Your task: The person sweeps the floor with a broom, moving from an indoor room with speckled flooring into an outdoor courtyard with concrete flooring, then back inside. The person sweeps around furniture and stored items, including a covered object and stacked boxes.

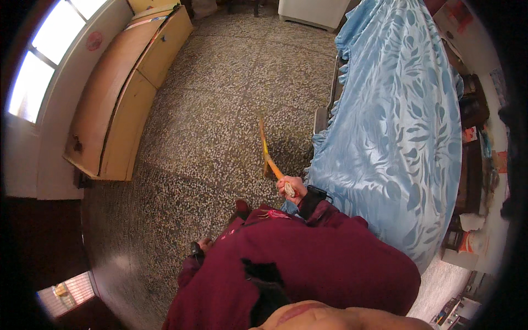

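My right hand (292,190) is closed around one end of an orange-yellow stick-like handle (273,166). From my fist the handle runs away over the floor and narrows toward its far tip; a short piece hangs down beside its middle. Whether it belongs to a broom or another tool, I cannot make out. My left hand (205,243) hangs low by my left side, partly hidden by my maroon top, and its fingers do not show clearly. Each wrist has a dark band.
Speckled stone floor (220,110) spreads ahead of me. A bed with a shiny blue ruffled cover (396,126) stands close on my right. Along the left wall, under a window, is a long wooden cabinet (118,93). A white appliance (313,12) stands at the far end.
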`<state>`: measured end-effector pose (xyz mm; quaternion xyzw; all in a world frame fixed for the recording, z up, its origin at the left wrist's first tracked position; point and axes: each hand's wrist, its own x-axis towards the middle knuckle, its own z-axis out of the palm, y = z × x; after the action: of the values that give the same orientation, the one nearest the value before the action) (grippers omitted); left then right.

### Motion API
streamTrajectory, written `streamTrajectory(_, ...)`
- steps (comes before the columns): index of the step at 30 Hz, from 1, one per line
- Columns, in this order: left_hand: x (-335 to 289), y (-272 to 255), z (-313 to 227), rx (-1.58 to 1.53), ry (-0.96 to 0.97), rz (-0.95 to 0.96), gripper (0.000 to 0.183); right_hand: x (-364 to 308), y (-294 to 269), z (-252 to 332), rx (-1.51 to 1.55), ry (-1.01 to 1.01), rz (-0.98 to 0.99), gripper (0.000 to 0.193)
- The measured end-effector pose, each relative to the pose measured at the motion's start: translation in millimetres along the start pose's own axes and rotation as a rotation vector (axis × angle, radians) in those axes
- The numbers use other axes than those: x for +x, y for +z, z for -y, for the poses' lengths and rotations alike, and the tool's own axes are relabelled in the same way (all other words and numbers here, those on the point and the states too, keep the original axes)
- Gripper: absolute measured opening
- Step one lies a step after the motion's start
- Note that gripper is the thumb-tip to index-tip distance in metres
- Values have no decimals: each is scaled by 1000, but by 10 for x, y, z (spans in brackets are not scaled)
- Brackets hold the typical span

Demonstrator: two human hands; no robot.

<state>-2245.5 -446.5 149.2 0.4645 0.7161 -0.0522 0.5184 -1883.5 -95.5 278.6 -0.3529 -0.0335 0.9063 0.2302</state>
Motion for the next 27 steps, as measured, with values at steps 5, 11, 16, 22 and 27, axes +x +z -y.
streamTrajectory(5,500,-560,-118,-221,139,-64,37,249,244,398,131,-16,-7,11)
streamTrajectory(11,1410,-1502,-372,-301,-57,-59,28,544,751,992,110,-76,-78,9)
streamTrajectory(16,1787,-2513,-744,-195,43,-89,21,876,1031,1494,-99,-145,-125,11)
streamTrajectory(22,2174,-3074,-1111,-31,41,76,29,1210,1011,1985,-229,-311,-253,19)
streamTrajectory(27,2684,-3316,-1371,125,31,-24,29,1446,898,2524,-232,-345,-270,18)
